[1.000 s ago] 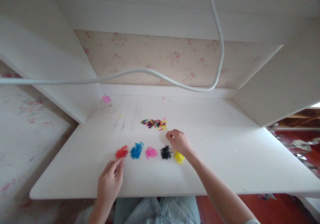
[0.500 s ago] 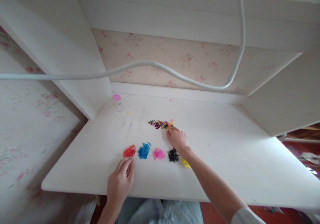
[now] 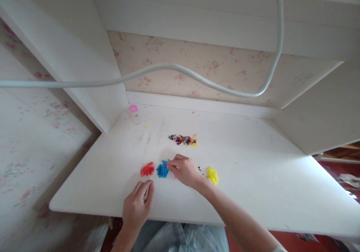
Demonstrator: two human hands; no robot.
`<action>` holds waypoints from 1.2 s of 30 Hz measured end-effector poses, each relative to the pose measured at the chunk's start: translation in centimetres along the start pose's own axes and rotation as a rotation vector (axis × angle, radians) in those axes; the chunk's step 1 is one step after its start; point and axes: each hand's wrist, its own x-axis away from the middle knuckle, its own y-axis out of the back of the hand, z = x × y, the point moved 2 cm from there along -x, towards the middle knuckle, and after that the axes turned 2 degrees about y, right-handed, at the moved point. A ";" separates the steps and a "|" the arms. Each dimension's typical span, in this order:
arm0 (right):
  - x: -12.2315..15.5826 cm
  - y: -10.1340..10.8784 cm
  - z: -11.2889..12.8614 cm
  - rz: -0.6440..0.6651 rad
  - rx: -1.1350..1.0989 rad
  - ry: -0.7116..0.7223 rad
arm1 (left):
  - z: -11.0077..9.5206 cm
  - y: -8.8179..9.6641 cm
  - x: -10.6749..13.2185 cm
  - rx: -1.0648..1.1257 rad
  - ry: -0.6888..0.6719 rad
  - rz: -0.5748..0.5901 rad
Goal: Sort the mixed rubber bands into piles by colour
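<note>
Small rubber bands lie in heaps on the white desk [image 3: 247, 177]. My right hand [image 3: 184, 170] reaches over the pink heap, mostly covering it and the black bands [image 3: 200, 168]. Its fingertips are pinched at the edge of the blue bands [image 3: 162, 170], where a thin pinkish band seems to show between them. My left hand [image 3: 137, 203] rests near the front edge, thumb and fingers together, just below the red bands [image 3: 147, 169]; what it holds, if anything, is hidden. Yellow bands [image 3: 212, 175] sit right of my right wrist. Farther back is a mixed-colour heap [image 3: 183, 140].
A clear container with a pink top [image 3: 133, 108] stands at the back left corner. A thick white cable [image 3: 168, 66] crosses the view above the desk. White panels [image 3: 98, 68] flank both sides, with flowered wallpaper [image 3: 210, 68] behind.
My right hand has moved from the mixed heap toward me and left, to the blue and pink heaps. The yellow heap is uncovered now. My left hand has hardly moved.
</note>
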 end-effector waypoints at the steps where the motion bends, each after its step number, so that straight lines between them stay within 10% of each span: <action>1: -0.4 -0.5 0.7 0.016 0.019 0.020 | 0.0 0.1 0.0 -0.001 -0.003 -0.004; 11: -3.6 -3.5 3.4 0.125 0.263 0.099 | 0.2 -0.1 0.2 -0.019 -0.050 -0.044; 20: -2.2 -2.0 2.9 0.063 0.244 0.094 | 0.5 -0.3 0.1 0.001 -0.055 -0.023; 36: 1.8 4.0 -11.8 -0.167 0.145 -0.507 | 0.0 -0.2 0.1 -0.071 -0.122 -0.045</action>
